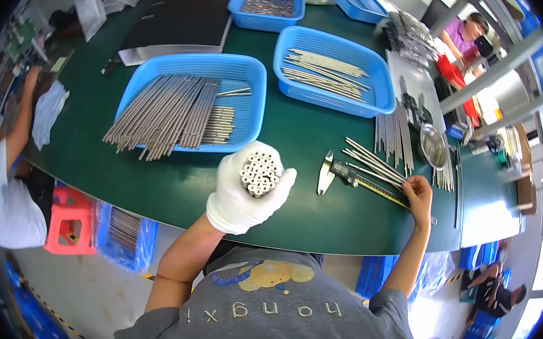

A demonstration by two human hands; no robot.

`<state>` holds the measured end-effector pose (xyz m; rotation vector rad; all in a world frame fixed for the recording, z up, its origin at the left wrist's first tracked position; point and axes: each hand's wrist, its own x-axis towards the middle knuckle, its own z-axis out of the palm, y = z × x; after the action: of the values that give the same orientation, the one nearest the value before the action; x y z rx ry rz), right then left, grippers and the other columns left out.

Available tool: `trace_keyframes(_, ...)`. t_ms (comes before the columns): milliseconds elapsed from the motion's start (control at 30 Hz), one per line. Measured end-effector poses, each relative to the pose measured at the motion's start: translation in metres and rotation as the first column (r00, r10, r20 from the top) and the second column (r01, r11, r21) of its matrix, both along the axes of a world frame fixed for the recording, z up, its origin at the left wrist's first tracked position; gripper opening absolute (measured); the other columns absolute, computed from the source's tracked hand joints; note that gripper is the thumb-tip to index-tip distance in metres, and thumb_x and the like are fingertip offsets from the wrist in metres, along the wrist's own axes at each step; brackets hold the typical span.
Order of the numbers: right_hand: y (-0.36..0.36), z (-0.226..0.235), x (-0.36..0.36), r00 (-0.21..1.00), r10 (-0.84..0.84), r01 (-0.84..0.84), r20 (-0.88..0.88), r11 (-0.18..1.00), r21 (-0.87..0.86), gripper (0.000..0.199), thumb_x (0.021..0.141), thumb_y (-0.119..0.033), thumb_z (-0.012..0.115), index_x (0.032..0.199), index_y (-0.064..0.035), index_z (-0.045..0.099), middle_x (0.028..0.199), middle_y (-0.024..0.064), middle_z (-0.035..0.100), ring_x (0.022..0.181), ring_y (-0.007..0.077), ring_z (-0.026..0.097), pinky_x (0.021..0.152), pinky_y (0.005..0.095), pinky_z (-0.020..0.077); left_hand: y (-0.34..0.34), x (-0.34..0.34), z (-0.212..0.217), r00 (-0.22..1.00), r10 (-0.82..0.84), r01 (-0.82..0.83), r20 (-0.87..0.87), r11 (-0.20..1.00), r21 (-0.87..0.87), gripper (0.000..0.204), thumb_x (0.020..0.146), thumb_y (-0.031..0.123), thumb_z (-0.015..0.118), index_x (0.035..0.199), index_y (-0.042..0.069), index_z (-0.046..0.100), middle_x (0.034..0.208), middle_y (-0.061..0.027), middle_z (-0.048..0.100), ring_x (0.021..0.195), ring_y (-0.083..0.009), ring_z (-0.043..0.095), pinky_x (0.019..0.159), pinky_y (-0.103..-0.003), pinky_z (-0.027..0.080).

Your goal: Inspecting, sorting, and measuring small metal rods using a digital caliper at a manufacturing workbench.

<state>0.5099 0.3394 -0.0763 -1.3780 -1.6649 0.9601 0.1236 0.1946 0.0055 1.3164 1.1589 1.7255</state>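
Observation:
My left hand point(246, 196), in a white glove, is closed around a bundle of thin metal tubes point(260, 174). Their round, hollow ends point up at me, and the glove hides most of their length. Bare, my right hand point(418, 196) pinches the near ends of several slim metal rods point(375, 164) lying on the green table point(173, 187). How many of them its fingers grip is hidden. Just below these rods, a digital caliper point(342, 172) lies with its beam running under or beside my right hand.
A blue basket point(258, 104) at left holds many grey rods; another blue basket point(388, 92) holds lighter ones. Behind are a small-parts basket point(265, 22) and a black binder point(181, 19). Rods, scissors and a metal scoop point(433, 147) lie at right. Co-workers point(7, 198) sit around.

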Motion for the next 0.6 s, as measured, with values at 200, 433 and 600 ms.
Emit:
trace_keyframes(200,-0.002,0.011,-0.018,0.963,-0.034,-0.004,0.267,0.990,0.142,0.014,0.071,-0.007,0.067,0.077,-0.0029,0.056,0.068,0.0004,0.051,0.062,0.0086,0.048,0.058,0.0215,0.0391,0.000,0.005,-0.006,0.983,0.139,-0.117,-0.116,0.976,0.183,0.020,0.070,0.001,0.068,0.075,0.003,0.049,0.054,-0.0020,0.050,0.045,-0.0079,0.050,0.041,-0.024,0.037)
trace_keyframes(433,-0.015,0.025,-0.032,0.842,-0.116,-0.076,0.527,0.941,0.329,0.014,0.068,-0.007,0.069,0.077,-0.0025,0.060,0.076,0.0062,0.057,0.067,0.0158,0.057,0.056,0.0260,0.0433,-0.001,0.007,0.010,0.989,0.019,0.004,-0.150,0.988,0.153,0.022,0.069,0.003,0.071,0.074,0.004,0.049,0.053,-0.0029,0.051,0.043,-0.0086,0.049,0.040,-0.023,0.035)
trace_keyframes(600,-0.019,0.039,-0.041,0.783,-0.159,-0.055,0.602,0.945,0.322,0.020,0.065,-0.013,0.071,0.081,-0.0056,0.062,0.082,0.0071,0.059,0.076,0.0225,0.060,0.064,0.0304,0.0467,-0.002,0.006,0.011,0.989,-0.036,0.058,-0.140,0.986,0.154,0.020,0.070,0.001,0.069,0.074,0.003,0.049,0.053,-0.0030,0.051,0.044,-0.0082,0.050,0.041,-0.023,0.036)
